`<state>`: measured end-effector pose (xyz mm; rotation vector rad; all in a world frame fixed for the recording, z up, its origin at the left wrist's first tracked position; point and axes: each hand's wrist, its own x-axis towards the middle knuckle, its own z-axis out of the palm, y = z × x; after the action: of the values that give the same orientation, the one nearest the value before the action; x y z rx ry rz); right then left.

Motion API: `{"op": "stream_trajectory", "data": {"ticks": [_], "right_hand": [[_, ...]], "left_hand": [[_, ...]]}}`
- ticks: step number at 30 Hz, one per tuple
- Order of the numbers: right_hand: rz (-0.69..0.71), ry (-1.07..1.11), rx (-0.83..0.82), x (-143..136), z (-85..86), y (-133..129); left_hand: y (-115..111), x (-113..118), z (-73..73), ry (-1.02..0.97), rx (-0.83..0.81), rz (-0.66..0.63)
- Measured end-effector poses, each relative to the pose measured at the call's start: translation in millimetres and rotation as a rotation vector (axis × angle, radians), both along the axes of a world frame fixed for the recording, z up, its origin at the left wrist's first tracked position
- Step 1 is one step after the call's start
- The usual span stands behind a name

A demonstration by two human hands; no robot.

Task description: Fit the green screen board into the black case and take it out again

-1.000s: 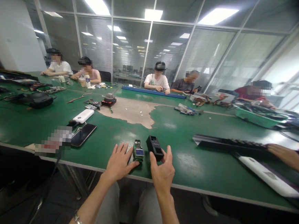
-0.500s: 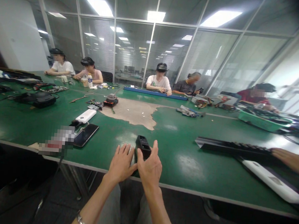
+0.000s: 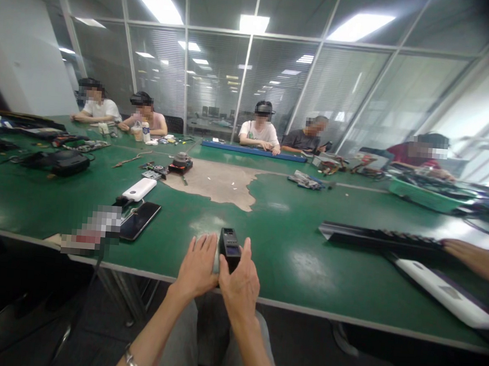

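A small black box-shaped device [image 3: 229, 247] with a bluish panel and recesses on top rests at the near edge of the green table. My right hand [image 3: 240, 281] grips it loosely, thumb on its near left side and index finger along its right side; the other fingers are partly hidden. Flat on the tabletop, just left of the device, lies my left hand [image 3: 198, 264], palm down with the fingers stretched out. Its thumb reaches toward the right thumb. I cannot tell whether the left hand touches the device.
Left of my hands lie a black phone [image 3: 140, 221], a white power bank [image 3: 139, 189] and cables. At right, a co-worker's hand [image 3: 475, 260] rests on a long black part [image 3: 375, 238] beside a white device [image 3: 443, 291]. Several people sit across the table [image 3: 282, 237].
The black device has turned slightly to point more straight ahead and shifted a little nearer and left. My right hand moved with it. The left hand stays nearly in place.
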<state>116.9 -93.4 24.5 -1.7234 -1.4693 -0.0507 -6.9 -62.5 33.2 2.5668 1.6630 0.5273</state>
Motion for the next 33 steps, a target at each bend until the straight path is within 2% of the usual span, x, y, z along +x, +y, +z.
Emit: {"op": "stream_trajectory", "data": {"ticks": [4,11,19,28,33], "right_hand": [[0.040,0.025,0.019,3,-6.8,-2],[0.096,0.139,0.057,5,5.7,4],[0.074,0.112,0.039,5,-6.6,2],[0.026,0.083,-0.116,5,13.3,1],[0.058,0.213,-0.074,7,26.6,5]], "left_hand": [[0,1,-0.1,0.021,-0.004,-0.001],[0,-1,1.8,0.050,-0.017,-0.012],[1,1,-0.5,0.051,0.008,-0.009],[0,0,0.3,0.039,0.006,-0.013],[-1,-1,3.3,0.027,-0.007,-0.018]]}}
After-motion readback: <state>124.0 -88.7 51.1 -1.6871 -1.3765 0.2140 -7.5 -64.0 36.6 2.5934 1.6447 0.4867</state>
